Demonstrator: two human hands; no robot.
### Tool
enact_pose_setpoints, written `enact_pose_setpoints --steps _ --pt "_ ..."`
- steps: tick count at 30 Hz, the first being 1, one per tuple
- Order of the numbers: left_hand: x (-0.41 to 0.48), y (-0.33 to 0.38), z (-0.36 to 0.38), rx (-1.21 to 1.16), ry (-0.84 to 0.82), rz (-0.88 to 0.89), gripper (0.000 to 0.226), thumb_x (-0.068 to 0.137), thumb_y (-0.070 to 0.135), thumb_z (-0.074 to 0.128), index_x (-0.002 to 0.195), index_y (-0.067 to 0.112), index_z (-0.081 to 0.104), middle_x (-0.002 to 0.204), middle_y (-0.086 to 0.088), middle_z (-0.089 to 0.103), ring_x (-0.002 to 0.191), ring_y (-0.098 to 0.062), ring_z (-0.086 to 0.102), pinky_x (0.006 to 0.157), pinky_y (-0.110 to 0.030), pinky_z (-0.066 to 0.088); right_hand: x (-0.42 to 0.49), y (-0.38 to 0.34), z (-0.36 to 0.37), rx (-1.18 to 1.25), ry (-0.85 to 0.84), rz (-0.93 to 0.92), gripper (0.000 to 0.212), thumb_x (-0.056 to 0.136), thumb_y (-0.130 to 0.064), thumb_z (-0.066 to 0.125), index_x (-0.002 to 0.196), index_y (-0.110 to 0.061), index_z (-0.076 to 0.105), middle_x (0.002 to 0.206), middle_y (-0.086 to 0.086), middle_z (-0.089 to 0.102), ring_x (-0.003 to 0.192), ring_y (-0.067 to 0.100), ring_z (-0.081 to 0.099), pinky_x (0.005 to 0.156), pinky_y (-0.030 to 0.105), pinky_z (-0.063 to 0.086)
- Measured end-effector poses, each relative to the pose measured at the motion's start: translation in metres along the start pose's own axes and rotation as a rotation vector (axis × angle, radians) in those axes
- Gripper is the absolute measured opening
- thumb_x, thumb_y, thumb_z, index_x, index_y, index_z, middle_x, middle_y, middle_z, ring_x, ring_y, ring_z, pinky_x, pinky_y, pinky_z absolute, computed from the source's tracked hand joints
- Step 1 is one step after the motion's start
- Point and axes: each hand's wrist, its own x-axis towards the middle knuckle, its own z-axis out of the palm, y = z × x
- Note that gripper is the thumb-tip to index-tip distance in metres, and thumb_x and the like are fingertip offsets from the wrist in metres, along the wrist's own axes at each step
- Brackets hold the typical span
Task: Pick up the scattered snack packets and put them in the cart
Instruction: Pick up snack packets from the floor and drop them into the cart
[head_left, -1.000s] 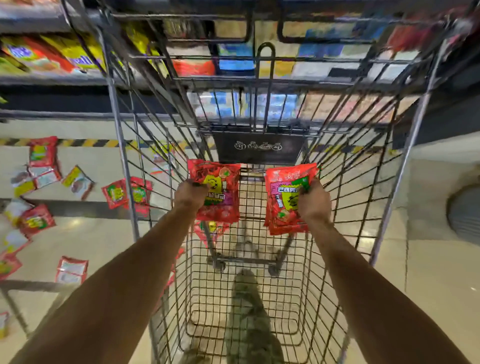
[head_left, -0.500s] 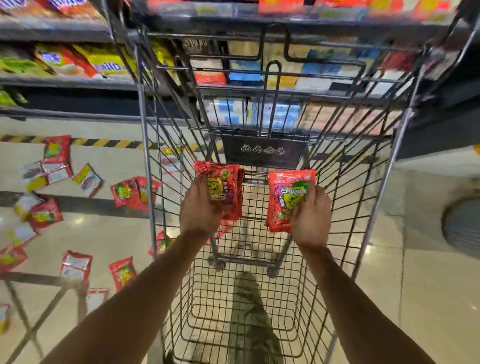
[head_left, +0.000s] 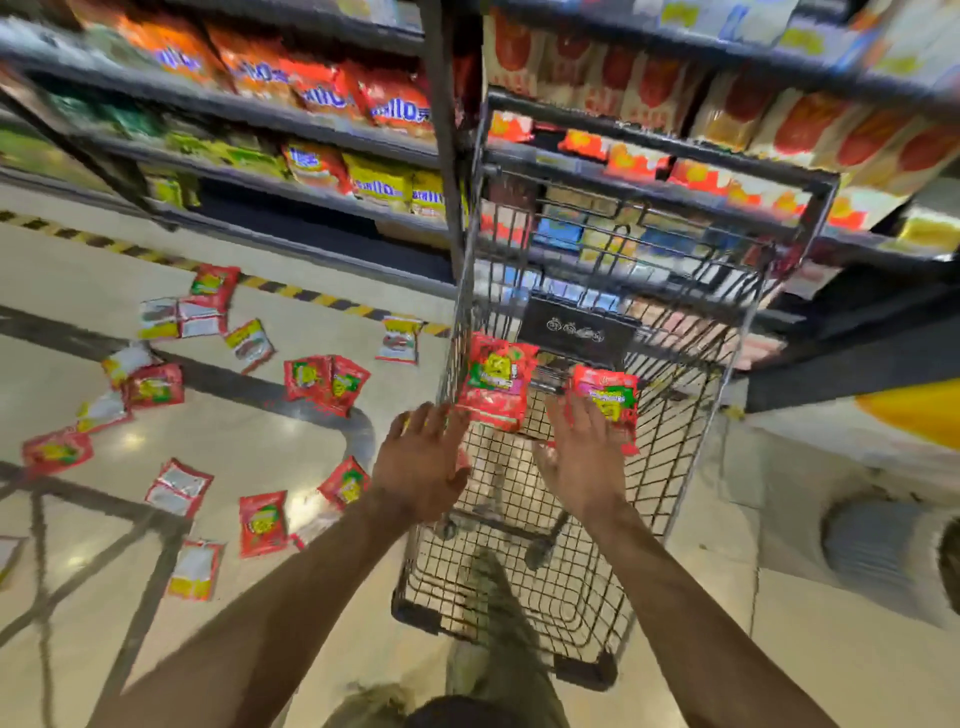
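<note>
A shop aisle with a glossy cream floor (head_left: 234, 447) crossed by dark lines lay under the person, and stocked shelves ran along its far side. Nearest, two bare forearms reached forward over a wire shopping cart (head_left: 670, 499), and a leg in olive trousers (head_left: 498, 618) showed through its mesh. Both hands were open with the fingers spread, gripping nothing: the left hand (head_left: 421, 462) was at the cart's left wall, and the right hand (head_left: 582, 462) was over the basket.

Just beyond the left fingertips a red snack packet (head_left: 496, 382) hung inside the cart, apart from the hand. A second red packet (head_left: 610, 405) sat against the right fingertips; whether it touched them could not be told. Behind these two, a black plaque (head_left: 576, 330) was fixed to the cart's far end.

Left of the cart, scattered packets lay on the floor: a red one (head_left: 262, 522) and a white-and-yellow one (head_left: 195, 569) nearest, an overlapping red pair (head_left: 324, 382) farther off, and another white-and-yellow packet (head_left: 399, 338) beside the cart at the yellow-and-black floor stripe (head_left: 291, 288). More lay blurred at the left edge. Beyond, the shelves held orange bags (head_left: 311, 88) above yellow bags (head_left: 384, 187).
</note>
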Motion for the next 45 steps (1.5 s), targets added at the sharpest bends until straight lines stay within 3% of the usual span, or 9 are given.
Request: enact_pose_setpoints --steps 4,10,13,18,23,27,36,41,45 --pt "-0.093 -0.048 -0.003 -0.050 0.075 -0.095 0.074 0.086 0.059 0.044 0.149 0.021 0.053 0.151 -0.013 0.056 0.137 -0.039 0.054 0.108 -0.058 0.046 -0.042 -0.080 -0.015 -0.039 0.015 -0.081 0.071 0.100 -0.059 0.043 0.160 -0.026 0.030 0.168 0.011 0.030 0.155 0.036 0.025 0.125 0.059 0.021" --pt "-0.269 -0.166 0.023 -0.120 0.170 -0.398 0.074 0.085 0.062 0.050 0.147 0.022 0.051 0.144 -0.013 0.059 0.133 -0.038 0.055 0.107 -0.054 0.044 -0.122 -0.250 0.010 -0.052 0.078 -0.279 0.075 0.089 -0.061 0.036 0.146 -0.017 0.057 0.152 0.017 0.053 0.140 0.040 0.049 0.114 0.055 0.042" --pt "-0.375 -0.230 0.037 -0.124 0.253 -0.550 0.077 0.086 0.064 0.040 0.151 0.024 0.046 0.148 -0.009 0.055 0.136 -0.034 0.051 0.109 -0.052 0.040 -0.170 -0.350 0.032 -0.064 0.089 -0.397 0.071 0.091 -0.060 0.040 0.149 -0.020 0.052 0.155 0.013 0.049 0.142 0.038 0.045 0.116 0.055 0.037" --pt "-0.552 -0.320 0.068 -0.131 0.316 -0.765 0.076 0.087 0.065 0.052 0.152 0.026 0.042 0.147 -0.006 0.054 0.136 -0.031 0.050 0.105 -0.048 0.044 -0.241 -0.509 0.055 -0.108 0.097 -0.617 0.068 0.087 -0.055 0.055 0.143 -0.016 0.055 0.139 0.018 0.058 0.126 0.041 0.055 0.099 0.050 0.049" --pt "-0.684 -0.383 0.090 -0.160 0.338 -0.937 0.074 0.088 0.067 0.048 0.151 0.028 0.041 0.149 -0.005 0.053 0.136 -0.029 0.049 0.107 -0.048 0.042 -0.296 -0.638 0.065 -0.163 0.112 -0.788 0.067 0.093 -0.061 0.053 0.146 -0.019 0.051 0.148 0.016 0.053 0.135 0.039 0.049 0.108 0.053 0.045" --pt "-0.742 -0.417 0.105 -0.183 0.331 -1.022 0.077 0.091 0.065 0.052 0.156 0.028 0.035 0.157 -0.006 0.045 0.143 -0.029 0.042 0.113 -0.047 0.037 -0.326 -0.715 0.072 -0.213 0.099 -0.885 0.068 0.097 -0.059 0.054 0.153 -0.022 0.042 0.158 0.013 0.044 0.147 0.036 0.039 0.116 0.052 0.036" --pt "-0.807 -0.516 0.131 -0.228 0.313 -1.137 0.075 0.091 0.066 0.049 0.155 0.029 0.036 0.156 -0.003 0.046 0.143 -0.027 0.042 0.112 -0.047 0.037 -0.331 -0.857 0.108 -0.223 0.037 -1.000 0.065 0.099 -0.059 0.051 0.152 -0.022 0.041 0.159 0.009 0.042 0.148 0.033 0.037 0.117 0.048 0.034" --pt "-0.811 -0.608 0.137 -0.227 0.295 -1.144 0.072 0.089 0.066 0.050 0.150 0.029 0.039 0.150 -0.003 0.051 0.137 -0.028 0.046 0.109 -0.048 0.039 -0.295 -0.946 0.134 -0.209 0.029 -1.005 0.067 0.097 -0.060 0.053 0.150 -0.022 0.045 0.157 0.010 0.045 0.146 0.033 0.039 0.116 0.047 0.037" --pt "-0.809 -0.694 0.132 -0.259 0.242 -1.131 0.079 0.090 0.065 0.047 0.158 0.028 0.029 0.158 -0.004 0.043 0.145 -0.029 0.038 0.115 -0.049 0.035 -0.258 -1.019 0.149 -0.217 -0.033 -0.956 0.067 0.094 -0.057 0.059 0.148 -0.018 0.050 0.154 0.014 0.049 0.143 0.037 0.043 0.112 0.050 0.041"
